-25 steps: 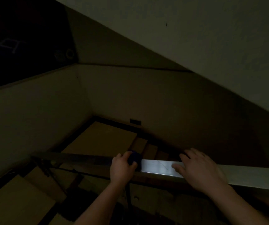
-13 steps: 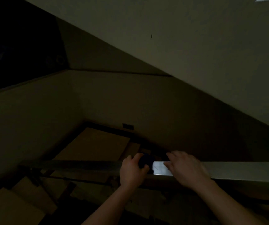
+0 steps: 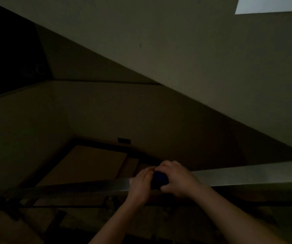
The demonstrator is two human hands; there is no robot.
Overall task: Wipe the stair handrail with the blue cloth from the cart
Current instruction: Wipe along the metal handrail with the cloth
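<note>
In a dim stairwell a flat metal handrail (image 3: 247, 175) runs across the lower part of the view, rising to the right. A bunched blue cloth (image 3: 159, 178) sits on the rail between my two hands. My left hand (image 3: 140, 184) is closed around the cloth's left side and the rail. My right hand (image 3: 178, 178) presses against the cloth's right side, fingers curled over it. Most of the cloth is hidden by the hands.
Below the rail, brown steps (image 3: 9, 228) descend to a brown landing (image 3: 89, 164). Pale walls (image 3: 106, 111) enclose the stairwell, and a sloped ceiling (image 3: 212, 67) hangs overhead. Thin dark rail supports (image 3: 53, 206) run under the handrail at left.
My right hand slid left along the rail until it met the cloth and my left hand. The view tilted upward, showing more ceiling.
</note>
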